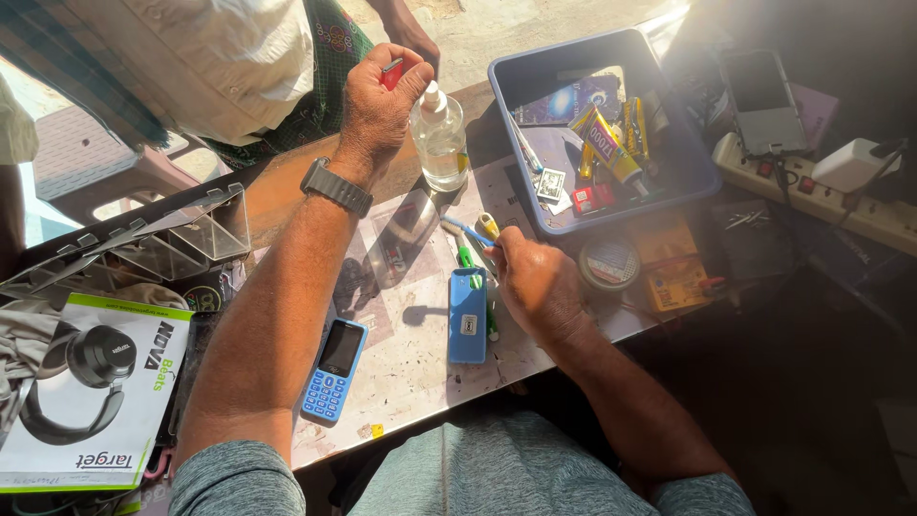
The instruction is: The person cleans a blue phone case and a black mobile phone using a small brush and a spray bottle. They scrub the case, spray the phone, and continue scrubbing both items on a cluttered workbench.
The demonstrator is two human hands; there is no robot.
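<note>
Blue plastic marked the two phones on the desk: nearest the person lay a keypad phone, face up, and just right of it a phone body, back up, its long axis running away from the person. The right hand sat immediately right of the phone body's far end, closed around a blue-handled brush whose head pointed left, above and beyond that end. This hand was far the nearer of the two to the phone body. Farther off, the left hand, with a wristwatch on its wrist, was raised and closed on a small red object, beside a clear bottle. A blue tray of small items stood farther right.
</note>
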